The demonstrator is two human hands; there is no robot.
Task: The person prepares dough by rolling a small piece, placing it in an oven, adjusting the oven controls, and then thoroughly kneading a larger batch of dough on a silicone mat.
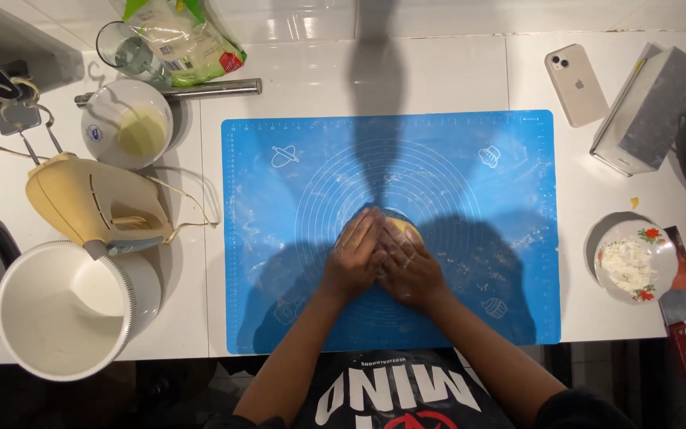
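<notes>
I see both hands laid over a pale ball of dough (pixel 403 230) near the middle of the blue silicone mat (pixel 279 302) on the white worktop (pixel 438 71). The left hand (pixel 353 258) lies flat, fingers (pixel 365 230) pressed together and pointing toward one o'clock. The right hand (pixel 408 270) partly overlaps it, fingers pressed down on the dough and pointing toward eleven o'clock. Only the dough's far edge shows. At nine o'clock from the mat sit a cream hand mixer (pixel 93 202) and a large white mixing bowl (pixel 61 310). At three o'clock rests a small floral bowl of flour (pixel 635 260), with a cleaver (pixel 680 306) just beside it.
</notes>
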